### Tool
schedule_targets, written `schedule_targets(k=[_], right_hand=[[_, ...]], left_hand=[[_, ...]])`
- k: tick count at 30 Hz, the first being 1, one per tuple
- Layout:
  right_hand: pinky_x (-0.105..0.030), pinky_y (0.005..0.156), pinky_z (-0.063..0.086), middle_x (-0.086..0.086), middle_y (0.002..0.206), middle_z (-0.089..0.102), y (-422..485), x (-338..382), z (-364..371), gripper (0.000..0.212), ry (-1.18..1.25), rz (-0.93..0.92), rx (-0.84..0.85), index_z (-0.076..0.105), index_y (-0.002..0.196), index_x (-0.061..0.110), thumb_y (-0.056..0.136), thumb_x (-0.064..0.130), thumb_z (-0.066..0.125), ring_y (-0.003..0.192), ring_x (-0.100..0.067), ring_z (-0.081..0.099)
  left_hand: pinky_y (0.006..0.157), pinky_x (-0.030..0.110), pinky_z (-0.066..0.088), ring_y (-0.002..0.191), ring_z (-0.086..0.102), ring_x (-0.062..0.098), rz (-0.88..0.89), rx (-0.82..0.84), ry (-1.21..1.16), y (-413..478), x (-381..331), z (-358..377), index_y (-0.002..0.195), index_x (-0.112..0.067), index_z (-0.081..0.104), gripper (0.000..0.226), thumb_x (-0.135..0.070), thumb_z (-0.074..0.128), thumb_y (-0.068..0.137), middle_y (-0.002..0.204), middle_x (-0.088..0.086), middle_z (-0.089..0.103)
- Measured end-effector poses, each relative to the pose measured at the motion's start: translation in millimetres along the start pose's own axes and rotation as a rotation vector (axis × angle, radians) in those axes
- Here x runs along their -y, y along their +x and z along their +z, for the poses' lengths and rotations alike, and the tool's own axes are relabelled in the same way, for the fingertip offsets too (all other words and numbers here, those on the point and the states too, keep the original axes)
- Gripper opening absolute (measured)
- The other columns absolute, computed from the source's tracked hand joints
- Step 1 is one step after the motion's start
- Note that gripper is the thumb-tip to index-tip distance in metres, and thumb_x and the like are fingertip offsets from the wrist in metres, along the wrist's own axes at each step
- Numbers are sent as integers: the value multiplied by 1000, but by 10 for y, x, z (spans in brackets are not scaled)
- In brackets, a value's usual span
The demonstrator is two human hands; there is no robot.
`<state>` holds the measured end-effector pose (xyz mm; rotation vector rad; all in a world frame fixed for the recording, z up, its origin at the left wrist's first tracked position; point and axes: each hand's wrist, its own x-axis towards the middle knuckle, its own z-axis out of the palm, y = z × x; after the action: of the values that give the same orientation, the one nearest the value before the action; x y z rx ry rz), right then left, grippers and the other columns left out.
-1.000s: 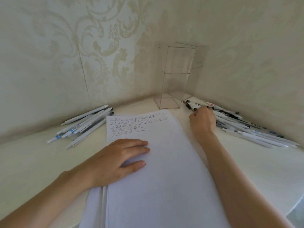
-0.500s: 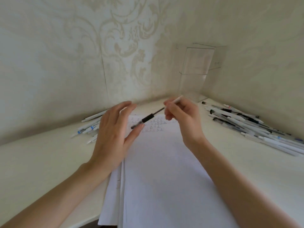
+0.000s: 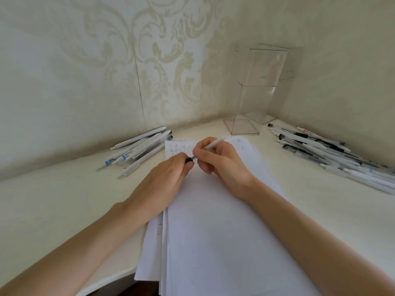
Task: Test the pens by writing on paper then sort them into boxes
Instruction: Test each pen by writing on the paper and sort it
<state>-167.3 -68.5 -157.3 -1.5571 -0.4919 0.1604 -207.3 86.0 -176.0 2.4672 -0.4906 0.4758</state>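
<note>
My right hand (image 3: 222, 162) grips a white pen (image 3: 215, 143) by its barrel above the top of a stack of white paper (image 3: 224, 231). My left hand (image 3: 166, 182) pinches the pen's black cap (image 3: 189, 160) at its lower end. Rows of written characters (image 3: 181, 147) fill the sheet's top edge, partly hidden by both hands. A pile of white pens (image 3: 139, 149) lies left of the paper. A larger pile of pens (image 3: 324, 152) lies on the right along the wall. Two tall clear boxes (image 3: 258, 90) stand in the corner.
The cream table (image 3: 53, 206) fits into a corner between two patterned walls. Its front edge runs across the lower left. The paper stack overhangs that edge toward me.
My right hand took a pen from the right pile and brought it over the paper. My left hand lifted off the sheet and now pinches the pen's cap.
</note>
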Motion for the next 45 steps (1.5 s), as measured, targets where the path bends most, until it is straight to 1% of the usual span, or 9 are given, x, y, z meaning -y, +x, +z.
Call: schedule_targets(k=[5,9,11,14,18,22,27,32,45], right_hand=[[-24,53,28,-4,49,41,0,17,4,14,96,-9,46,58,80,4,87,11,50,50,-14,35],[-24,45,30,-6,45,50,35,78,-92,26,189,14,-30,63,76,2,79,22,45,43,-17,39],[-24,44,32,-8,48,55,78,123,-244,26,212,32,-194,61,74,5,85,26,51,43,-18,43],[-23,43,33,0,44,50,109,91,-427,27,-112,33,-375,50,70,12,91,25,61,39,-13,40],[-22,47,43,1,53,63,143,-25,-432,10,-301,74,-341,56,79,12,88,10,58,46,-9,55],[-18,52,39,4,58,60,195,-86,-441,19,-372,90,-362,56,71,15,80,21,72,51,-4,51],[-23,45,25,-3,49,43,213,-131,-455,30,-462,104,-438,35,57,17,73,8,59,38,-6,34],[-18,37,25,-8,49,47,188,-147,-429,16,-474,90,-366,44,67,8,76,7,57,37,-7,32],[-23,42,21,-2,52,36,227,-208,-451,23,-527,85,-354,38,63,14,75,8,57,39,-5,31]], left_hand=[[46,33,38,50,51,16,62,-89,112,-6,42,-27,93,-27,42,41,-60,19,88,55,-4,50],[47,26,28,49,46,9,-71,-85,58,-2,47,-36,98,-28,41,44,-67,30,81,52,-4,44],[48,26,31,52,47,6,-111,-94,92,1,48,-31,105,-24,41,51,-66,31,78,55,-6,45],[50,23,37,58,50,6,-64,-112,125,-24,58,-23,110,-24,45,52,-66,35,81,63,-7,50],[67,22,40,83,47,5,140,71,113,-32,76,25,122,-31,48,56,-67,33,81,98,-10,47],[83,25,35,94,35,5,277,216,201,-27,100,71,128,-35,51,58,-65,25,86,125,-10,46],[84,25,35,89,28,2,271,213,196,-25,102,80,127,-35,52,58,-65,23,85,125,-14,49],[84,26,35,88,27,2,259,213,196,-30,92,79,126,-34,53,56,-63,27,86,125,-13,50],[83,25,33,85,24,0,253,214,200,-28,85,86,125,-34,54,55,-62,28,86,124,-12,51]])
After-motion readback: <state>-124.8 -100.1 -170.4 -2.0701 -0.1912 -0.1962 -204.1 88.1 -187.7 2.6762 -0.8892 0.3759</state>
